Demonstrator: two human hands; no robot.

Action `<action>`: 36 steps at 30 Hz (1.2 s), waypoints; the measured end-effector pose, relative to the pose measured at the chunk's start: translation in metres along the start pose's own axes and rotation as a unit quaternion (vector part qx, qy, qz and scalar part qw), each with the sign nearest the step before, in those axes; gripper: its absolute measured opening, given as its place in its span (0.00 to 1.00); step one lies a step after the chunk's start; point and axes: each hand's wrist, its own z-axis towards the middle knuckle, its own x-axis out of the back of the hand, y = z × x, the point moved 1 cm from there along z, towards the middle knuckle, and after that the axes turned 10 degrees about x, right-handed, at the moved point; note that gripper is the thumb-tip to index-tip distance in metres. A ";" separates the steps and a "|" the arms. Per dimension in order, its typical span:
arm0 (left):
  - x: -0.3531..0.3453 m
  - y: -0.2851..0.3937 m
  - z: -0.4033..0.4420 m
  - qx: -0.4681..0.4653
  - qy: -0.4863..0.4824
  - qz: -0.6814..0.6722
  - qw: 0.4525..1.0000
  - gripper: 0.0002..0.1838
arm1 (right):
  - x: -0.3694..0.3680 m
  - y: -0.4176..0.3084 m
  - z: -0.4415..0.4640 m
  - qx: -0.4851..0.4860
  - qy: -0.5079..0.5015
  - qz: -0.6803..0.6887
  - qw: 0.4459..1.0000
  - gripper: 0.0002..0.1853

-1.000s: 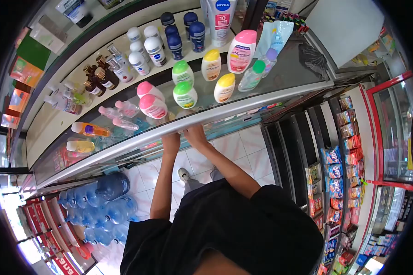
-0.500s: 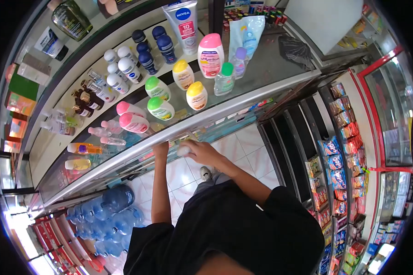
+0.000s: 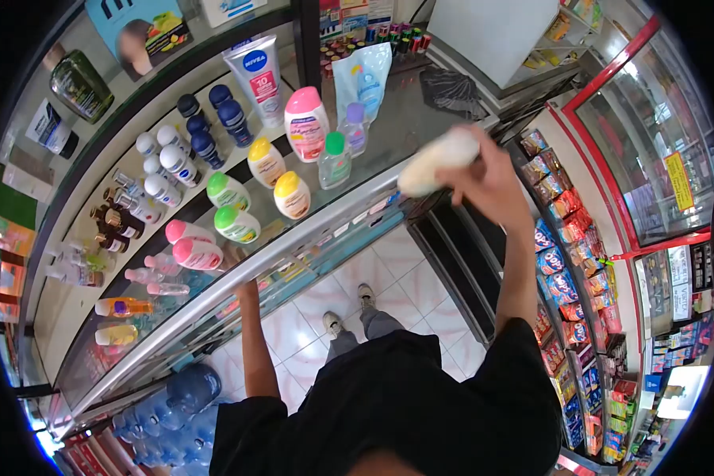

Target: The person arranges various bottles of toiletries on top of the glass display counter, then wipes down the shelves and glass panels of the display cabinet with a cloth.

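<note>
My right hand (image 3: 490, 181) grips a pale cream-coloured bottle with a white cap (image 3: 430, 166), blurred by motion. It is tilted above the right part of the counter's metal front rail (image 3: 293, 244). My left hand (image 3: 238, 274) reaches in at the rail, its fingers mostly hidden behind the edge and glass. Just above it on the glass shelf lie pink-capped bottles (image 3: 196, 254). Farther right stand green-capped bottles (image 3: 236, 225), yellow-capped bottles (image 3: 292, 195), a clear bottle with a green cap (image 3: 335, 163) and a large pink-capped bottle (image 3: 306, 127).
Roll-on deodorants (image 3: 181, 165), a Nivea tube (image 3: 260, 79) and a light-blue pouch (image 3: 362, 83) stand farther back. Snack packets (image 3: 562, 287) hang on racks at the right. Blue water jugs (image 3: 190, 389) are at lower left, beside the tiled floor (image 3: 293, 325).
My right hand has moved up and right from below the rail, carrying the white-capped bottle. My left hand stays near the rail. The view has shifted to the right.
</note>
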 end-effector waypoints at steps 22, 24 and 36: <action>0.078 0.171 -0.111 0.245 0.115 0.006 0.963 0.14 | 0.052 0.193 0.213 0.123 -0.104 0.024 0.987 0.26; 0.084 0.198 -0.138 0.248 0.105 0.004 0.963 0.14 | 0.059 0.193 0.214 0.104 -0.127 0.036 0.986 0.27; 0.115 0.459 -0.099 0.012 -0.107 -0.182 0.977 0.19 | 0.085 0.155 0.079 0.265 -0.430 0.161 0.848 0.29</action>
